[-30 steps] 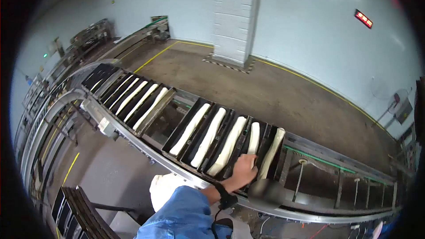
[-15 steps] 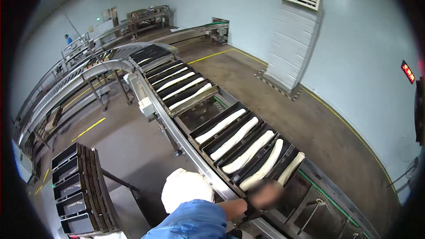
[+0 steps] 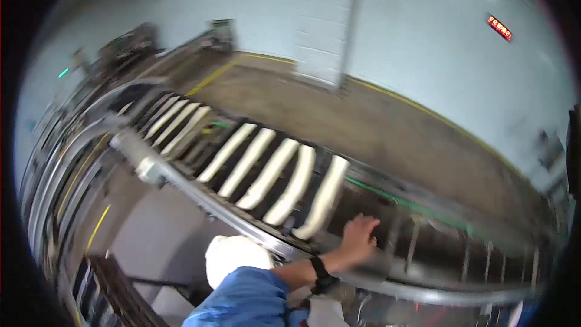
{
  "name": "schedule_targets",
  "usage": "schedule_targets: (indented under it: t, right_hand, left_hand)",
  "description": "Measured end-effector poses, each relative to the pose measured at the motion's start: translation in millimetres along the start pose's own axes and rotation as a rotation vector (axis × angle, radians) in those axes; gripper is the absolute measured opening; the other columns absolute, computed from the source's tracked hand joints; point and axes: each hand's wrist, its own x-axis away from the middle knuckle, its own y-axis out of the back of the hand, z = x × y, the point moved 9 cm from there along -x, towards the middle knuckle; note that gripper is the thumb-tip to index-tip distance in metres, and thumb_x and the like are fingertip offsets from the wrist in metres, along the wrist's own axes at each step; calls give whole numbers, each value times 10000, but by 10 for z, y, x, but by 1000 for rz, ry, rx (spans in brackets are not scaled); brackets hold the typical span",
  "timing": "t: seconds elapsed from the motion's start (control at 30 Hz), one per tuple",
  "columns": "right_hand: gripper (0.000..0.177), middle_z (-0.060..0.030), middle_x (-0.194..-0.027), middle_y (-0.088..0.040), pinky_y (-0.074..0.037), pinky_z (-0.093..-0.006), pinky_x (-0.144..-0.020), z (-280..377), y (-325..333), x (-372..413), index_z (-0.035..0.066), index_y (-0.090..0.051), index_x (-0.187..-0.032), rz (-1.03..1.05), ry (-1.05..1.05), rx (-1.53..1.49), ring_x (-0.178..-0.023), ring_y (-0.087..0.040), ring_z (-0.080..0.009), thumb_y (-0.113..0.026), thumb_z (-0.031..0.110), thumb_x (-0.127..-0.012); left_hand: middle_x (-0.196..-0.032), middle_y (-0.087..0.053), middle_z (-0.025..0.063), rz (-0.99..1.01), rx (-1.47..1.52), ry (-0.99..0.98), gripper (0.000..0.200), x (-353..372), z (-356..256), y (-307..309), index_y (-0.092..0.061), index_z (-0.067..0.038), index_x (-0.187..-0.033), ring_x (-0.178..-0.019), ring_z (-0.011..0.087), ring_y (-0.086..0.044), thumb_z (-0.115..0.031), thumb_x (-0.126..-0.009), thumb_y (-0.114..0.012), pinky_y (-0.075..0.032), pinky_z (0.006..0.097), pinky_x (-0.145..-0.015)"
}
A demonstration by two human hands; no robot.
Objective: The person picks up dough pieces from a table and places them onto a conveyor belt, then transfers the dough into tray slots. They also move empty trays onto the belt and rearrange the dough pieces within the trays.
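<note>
1. Head view, the surface: a curved conveyor (image 3: 423, 293) swept from the upper left of the frame down to the lower right, its metal near rail bright. The whole picture was blurred.
2. At mid-frame, a set of dark pans (image 3: 319, 160) lay on the belt with five pale dough strips (image 3: 271, 172) side by side; more filled pans (image 3: 175, 122) sat further up and to the left.
3. The room: a brown floor with a yellow line (image 3: 209, 79), a pale blue wall, a white pillar (image 3: 321, 24) at top centre, and a red display (image 3: 500, 27) at the upper right.
4. The left hand (image 3: 358, 239) reached in from the bottom on a blue sleeve (image 3: 242, 300), with a dark wristband (image 3: 319, 266) on the wrist.
5. Its fingers were loosely spread and gripped nothing. It hovered just beside the near end of the rightmost strip (image 3: 324, 197); whether it touched the pan could not be told.
6. The right hand was out of the frame.
</note>
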Motion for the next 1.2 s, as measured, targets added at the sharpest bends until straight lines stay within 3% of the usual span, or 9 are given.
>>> schedule_targets:
  t: [0.13, 0.2, 0.4, 0.57, 0.77, 0.9, 0.97, 1.0, 1.2]
  right_hand:
    - [476, -177, -1070, -653, -502, -388, -795, -986, 1464, 646, -21, -629, -1143, -406, -239, -178, -916, -610, -261, -686, 364, -869]
    - [257, -109, -950, -610, -455, -348, -706, -417, 2016, 1095, 11, -643, -947, -549, -444, -462, -829, -537, -228, -595, 254, -875]
    - [307, -133, -987, -611, -486, -360, -720, -1214, 2924, 3626, 1, -597, -1042, -1293, -746, -519, -837, -563, -251, -649, 238, -853]
    - [392, -153, -1017, -612, -512, -369, -732, -865, 2061, 6261, -7, -558, -1121, -1899, -941, -569, -844, -585, -270, -694, 225, -835]
    - [519, -177, -1054, -613, -544, -381, -747, -490, 366, 7761, -17, -512, -1215, -2367, -1204, -660, -851, -612, -293, -748, 209, -812]
    - [557, -182, -1042, -587, -522, -353, -748, -386, -215, 7998, -60, -496, -1208, -2268, -1030, -430, -871, -592, -283, -725, 307, -856]
    - [562, -184, -1171, -560, -518, -366, -796, -115, -158, 7785, -18, -447, -1299, -2063, -1355, -306, -929, -587, -274, -720, 202, -860]
    - [589, -213, -1180, -553, -455, -410, -923, 309, 312, 7395, -19, -446, -1300, -1727, -1545, 125, -1029, -555, -305, -733, 180, -827]
    - [770, -279, -1267, -460, -387, -434, -1008, 367, 617, 7054, -83, -428, -1272, -1413, -1588, 458, -1157, -467, -414, -845, 119, -658]
  left_hand:
    - [-1204, -585, 154, 166, 275, -213, 408, 37, -852, -720, -583, -80, -1196, -1184, 376, -507, -122, -794, -644, -388, 487, -1014]
    - [-1186, -593, 151, 327, 403, -258, 380, 92, -1230, -1159, -597, -76, -1175, -1165, 361, -524, -114, -799, -638, -402, 467, -1006]
    - [-1086, -644, 139, 632, 589, -413, 305, 712, -2078, -2073, -655, -70, -1056, -1045, 331, -593, -43, -752, -667, -466, 409, -935]
    - [-1079, -651, 139, 870, 641, -573, 326, 1268, -2334, -2030, -650, -55, -1074, -1062, 314, -599, -21, -752, -685, -463, 386, -945]
    - [-1140, -662, 111, 1184, 542, -627, 320, 1941, -2635, -2202, -667, -72, -1108, -1137, 262, -587, -54, -789, -672, -442, 356, -996]
    - [-1143, -661, 136, 1330, 497, -658, 314, 2344, -2620, -2360, -667, -55, -1104, -1103, 273, -607, -50, -790, -676, -443, 361, -982]
    - [-1156, -659, 132, 1419, 443, -649, 320, 2484, -2525, -2492, -661, -40, -1118, -1111, 263, -603, -49, -798, -660, -435, 358, -993]
    - [-1158, -658, 133, 1438, 439, -659, 326, 2576, -2523, -2551, -657, -31, -1127, -1111, 262, -602, -47, -801, -652, -433, 357, -996]
    - [-1166, -648, 134, 1571, 468, -610, 346, 2877, -2396, -2715, -635, 10, -1144, -1110, 239, -589, 0, -799, -644, -417, 339, -997]
